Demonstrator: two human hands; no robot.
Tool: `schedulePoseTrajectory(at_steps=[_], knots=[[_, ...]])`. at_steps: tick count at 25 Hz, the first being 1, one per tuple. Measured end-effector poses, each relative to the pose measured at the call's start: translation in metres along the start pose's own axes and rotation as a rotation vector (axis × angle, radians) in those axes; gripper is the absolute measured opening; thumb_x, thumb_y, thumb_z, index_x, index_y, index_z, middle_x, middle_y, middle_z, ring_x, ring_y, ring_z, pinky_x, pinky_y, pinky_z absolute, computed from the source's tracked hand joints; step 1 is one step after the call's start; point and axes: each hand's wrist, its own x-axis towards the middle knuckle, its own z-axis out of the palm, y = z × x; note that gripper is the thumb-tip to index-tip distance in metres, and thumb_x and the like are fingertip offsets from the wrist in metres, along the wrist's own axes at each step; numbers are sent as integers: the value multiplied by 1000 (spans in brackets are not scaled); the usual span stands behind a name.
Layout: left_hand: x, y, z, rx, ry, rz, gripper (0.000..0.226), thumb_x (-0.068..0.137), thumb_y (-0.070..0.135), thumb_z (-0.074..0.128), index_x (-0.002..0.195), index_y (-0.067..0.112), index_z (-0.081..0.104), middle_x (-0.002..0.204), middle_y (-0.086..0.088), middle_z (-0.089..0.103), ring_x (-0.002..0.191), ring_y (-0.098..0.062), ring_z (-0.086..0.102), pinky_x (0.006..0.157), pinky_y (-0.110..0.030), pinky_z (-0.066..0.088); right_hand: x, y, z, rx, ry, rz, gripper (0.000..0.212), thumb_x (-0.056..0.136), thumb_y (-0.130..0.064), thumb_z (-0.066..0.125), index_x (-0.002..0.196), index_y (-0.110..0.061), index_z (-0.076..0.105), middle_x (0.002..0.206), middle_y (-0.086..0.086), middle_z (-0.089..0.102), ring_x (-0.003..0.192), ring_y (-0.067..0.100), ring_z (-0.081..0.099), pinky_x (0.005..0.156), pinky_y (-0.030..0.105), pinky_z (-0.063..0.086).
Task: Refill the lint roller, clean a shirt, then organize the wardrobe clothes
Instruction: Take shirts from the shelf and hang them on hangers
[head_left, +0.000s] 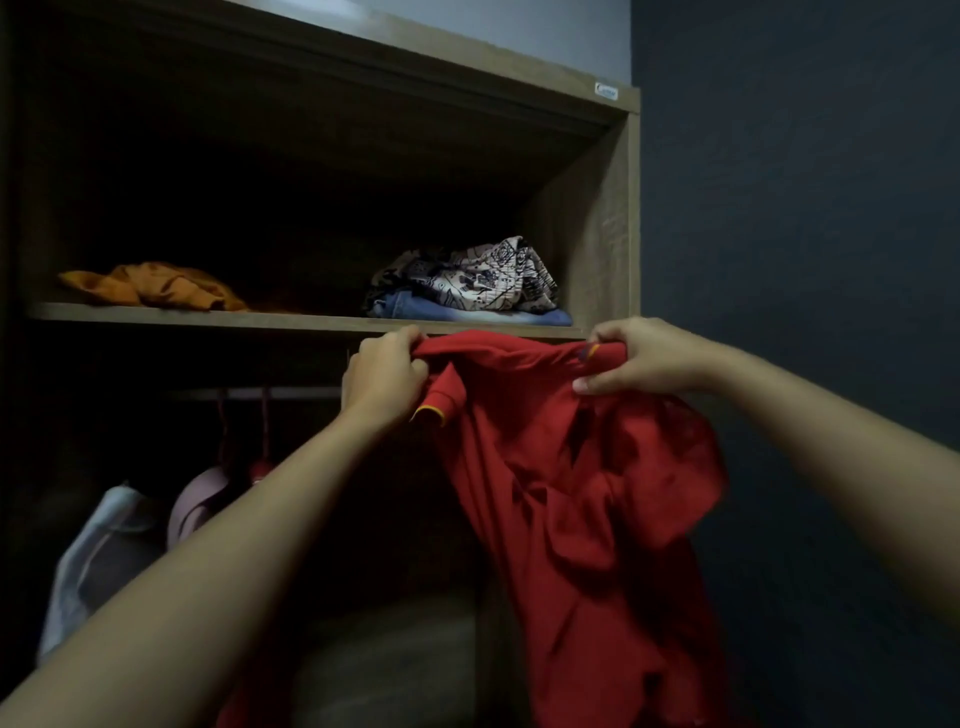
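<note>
I'm looking into a dim wooden wardrobe set against a dark blue wall. Its upper shelf carries a crumpled orange garment on the left and, well apart on the right, a patterned cloth piled on folded blue denim. Below the shelf, a rail runs across the dark hanging space, with a pale grey garment and a pinkish one hanging from it at lower left.

In front of the wardrobe's right side I have the red shirt held up just under the shelf edge. My left hand has its grip pressed together on a bunch of fabric at the top, with a short sleeve and its yellow-trimmed cuff poking out just beside the fingers. My right hand pinches the other top corner, fingers curled over the cloth, near a small striped trim. The shirt hangs slack and creased between and below both hands, its lower part running out of the bottom of the view.
</note>
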Motion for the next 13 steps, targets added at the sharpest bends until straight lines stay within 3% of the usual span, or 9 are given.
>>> schedulePoseTrajectory(at_steps=[3,5,8,10,13], knots=[[-16,-18,-5,88,-125,-159,27,84,17,52,106,25,64,107,-12,66,112,-36,53,93,-48,37,3,-12,15,285,-31,-20,47,64,-37,82,100,-21,55,95,-5,63,87,11,61,76,27,52],[-30,-28,-6,53,-271,-207,34,77,23,56,109,32,61,113,-6,65,117,-31,51,98,-49,36,3,-20,30,372,-14,-16,50,64,-35,82,101,-19,53,95,-4,62,82,9,60,70,24,52],[-59,-27,-3,-384,-416,-92,52,58,29,55,110,36,58,110,4,65,107,-16,58,90,-32,48,3,-32,57,373,15,-38,50,63,-34,83,97,-19,49,88,-5,60,76,7,55,65,25,48],[-73,-15,-1,-625,-391,-43,47,64,24,51,109,29,62,107,6,67,98,-7,60,80,-18,49,6,-39,75,310,28,-74,53,61,-33,84,95,-19,45,92,0,61,80,12,55,68,32,48],[-73,-7,-1,-677,-184,17,20,81,33,61,97,27,72,92,9,72,85,0,63,79,-14,46,7,-49,97,228,80,-139,62,60,-30,84,97,-18,36,95,6,60,83,20,57,65,32,42]])
